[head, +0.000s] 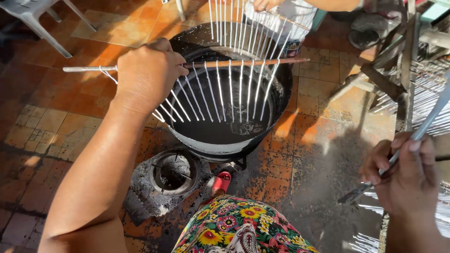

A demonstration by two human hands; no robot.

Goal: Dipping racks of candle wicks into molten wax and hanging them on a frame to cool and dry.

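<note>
White wax coated the thin candles (229, 91) that hung in a row from a wooden rod (243, 62), and the left hand (150, 75) held that rod level over the big black pot (234, 89) so the strings dangled straight down toward the dark liquid inside. The fingers of the left hand were closed tight round the rod near its 9 o'clock end, where it looked pale with wax, which kept the weight of the row balanced and the hand away from the pot's middle. The candles nearest the hand slanted, probably because the rod was tilted or swinging a little.

The right hand (403, 175), at 4 o'clock in the view, had its fingers clamped on a second pale rod (422, 126) that ran up toward 2 o'clock, held off to the side and well apart from the pot. More coated candles (422, 98) lay on a wooden rack (398, 56) at 3 o'clock.

Another person's hand (267, 4) at 12 o'clock held a further row of candles (243, 23) above the far rim. A small stove (173, 175) sat on the tiled floor (61, 117) just at 7 o'clock of the pot, beside a red sandal (221, 182) and flowered fabric (239, 229)
</note>
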